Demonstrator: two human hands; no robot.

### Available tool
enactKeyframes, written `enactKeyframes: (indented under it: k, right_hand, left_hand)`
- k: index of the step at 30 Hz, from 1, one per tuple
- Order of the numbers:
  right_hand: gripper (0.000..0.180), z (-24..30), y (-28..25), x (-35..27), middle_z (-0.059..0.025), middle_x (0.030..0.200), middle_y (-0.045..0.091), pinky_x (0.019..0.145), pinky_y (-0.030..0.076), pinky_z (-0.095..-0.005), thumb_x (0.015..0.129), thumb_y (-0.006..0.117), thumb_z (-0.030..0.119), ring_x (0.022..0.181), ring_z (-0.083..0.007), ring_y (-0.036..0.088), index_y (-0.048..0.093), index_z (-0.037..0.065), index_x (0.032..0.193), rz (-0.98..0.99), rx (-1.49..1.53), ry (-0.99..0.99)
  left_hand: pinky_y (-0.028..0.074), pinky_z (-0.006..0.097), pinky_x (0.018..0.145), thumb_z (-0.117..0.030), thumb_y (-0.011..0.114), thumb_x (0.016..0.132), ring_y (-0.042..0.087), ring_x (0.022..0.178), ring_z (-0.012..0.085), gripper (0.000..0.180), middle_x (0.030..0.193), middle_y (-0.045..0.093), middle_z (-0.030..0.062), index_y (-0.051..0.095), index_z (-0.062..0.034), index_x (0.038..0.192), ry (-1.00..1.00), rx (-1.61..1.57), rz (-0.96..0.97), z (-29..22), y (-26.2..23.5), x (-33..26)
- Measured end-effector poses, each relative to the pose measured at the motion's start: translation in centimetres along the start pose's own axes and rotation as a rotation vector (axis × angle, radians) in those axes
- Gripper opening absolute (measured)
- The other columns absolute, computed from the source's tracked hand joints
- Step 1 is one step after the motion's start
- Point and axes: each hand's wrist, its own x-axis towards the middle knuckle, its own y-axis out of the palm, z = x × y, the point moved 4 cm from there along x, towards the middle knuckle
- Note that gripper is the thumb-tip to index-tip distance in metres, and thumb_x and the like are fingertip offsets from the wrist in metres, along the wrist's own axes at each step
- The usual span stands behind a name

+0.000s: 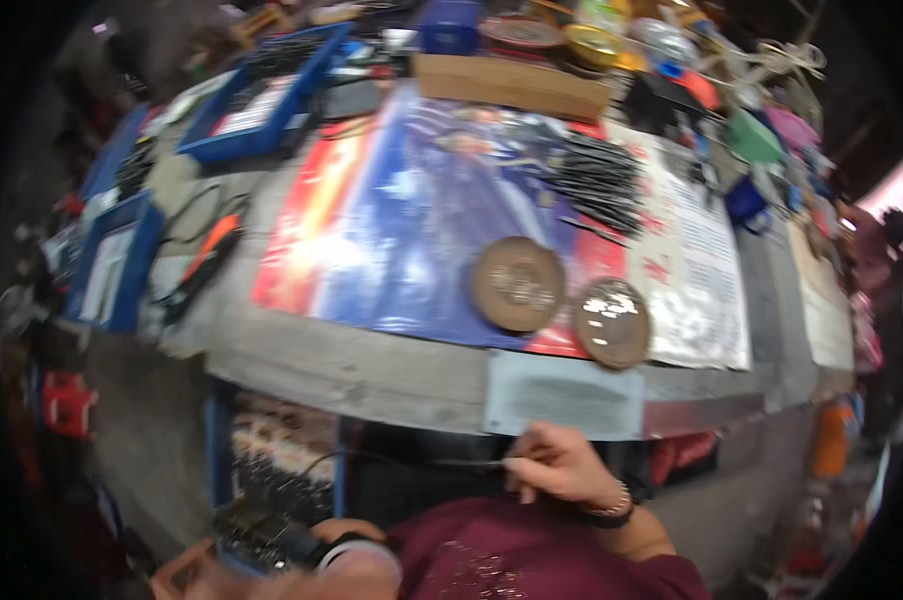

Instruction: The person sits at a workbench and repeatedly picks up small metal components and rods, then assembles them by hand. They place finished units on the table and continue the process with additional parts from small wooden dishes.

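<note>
Over my lap, just in front of the table edge, my right hand (560, 465) is closed, thumb against fingers, on the end of a thin dark rod (452, 463). The rod stretches left, and its far part looks curved and fades into the dark background. At the lower edge my left hand (262, 585) is badly smeared by motion; its fingers cannot be made out. A dark and silver band shows at that wrist. A pale grey-blue plate (567, 395) with a darker middle lies at the table edge near my right hand. Beyond it stand two round brown dishes (517, 318) (614, 352) holding small shiny pieces.
A bundle of dark thin rods (602, 180) lies on a colourful printed sheet (402, 270). Blue trays (257, 135) and an orange-and-black handled tool (207, 260) are at left. A blue-edged box (340, 470) of dark pieces sits below the table. A wooden block (512, 85) stands behind.
</note>
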Motion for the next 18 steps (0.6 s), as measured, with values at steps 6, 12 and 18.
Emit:
enactKeyframes:
  k: [6,12,18]
  right_hand:
    - [0.011,-0.2,0.3,0.3,-0.0096,0.067,0.064,0.044,0.047,-0.0223,0.089,0.058,-0.001,0.051,-0.0109,0.06,0.048,0.0,0.084,-0.129,0.119,0.028]
    - [0.012,0.4,0.7,-0.4,-0.0084,0.066,0.061,0.045,0.046,-0.0229,0.09,0.056,-0.002,0.051,-0.0113,0.059,0.047,0.001,0.084,-0.13,0.11,0.002]
    - [0.013,-0.1,0.7,-1.4,-0.0116,0.07,0.06,0.043,0.046,-0.0227,0.085,0.058,-0.006,0.05,-0.0135,0.058,0.046,0.0,0.083,-0.218,0.0,-0.118]
  left_hand:
    - [0.023,0.051,0.114,-0.059,0.04,0.093,0.036,0.134,0.0348,0.066,0.132,0.046,0.0194,0.043,-0.0051,0.13,-1.296,0.226,-0.757,1.5,-10.6,-6.6]
    - [0.021,0.053,0.114,-0.056,0.037,0.095,0.035,0.134,0.0355,0.06,0.137,0.043,0.0185,0.041,-0.0078,0.13,-1.42,0.186,-0.645,2.7,-9.3,-7.5]
    - [0.031,0.048,0.109,-0.05,0.038,0.096,0.045,0.124,0.0341,0.058,0.129,0.049,0.0175,0.039,-0.0048,0.132,-1.379,0.035,-0.439,3.5,-2.8,-7.5]
